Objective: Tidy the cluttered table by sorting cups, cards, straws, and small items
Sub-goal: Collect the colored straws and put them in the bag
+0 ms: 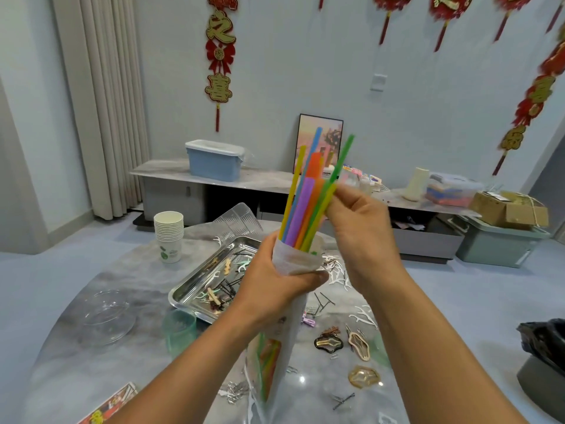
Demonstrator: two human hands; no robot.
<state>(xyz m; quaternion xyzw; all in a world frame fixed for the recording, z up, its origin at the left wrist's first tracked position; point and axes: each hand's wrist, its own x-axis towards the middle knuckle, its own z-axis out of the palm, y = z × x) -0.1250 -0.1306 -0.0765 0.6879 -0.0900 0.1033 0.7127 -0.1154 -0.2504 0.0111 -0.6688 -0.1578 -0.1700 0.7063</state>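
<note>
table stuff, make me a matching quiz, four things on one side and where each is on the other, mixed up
Things:
1. straws
2. paper cups
3. metal tray
4. gold hair clips

Places:
A. stacked at the table's far left edge
B. standing in a pouch held by the left hand
C. loose on the table under the right forearm
D. left of the pouch, holding pins and small bits

Pairs: 1-B, 2-A, 3-D, 4-C
</note>
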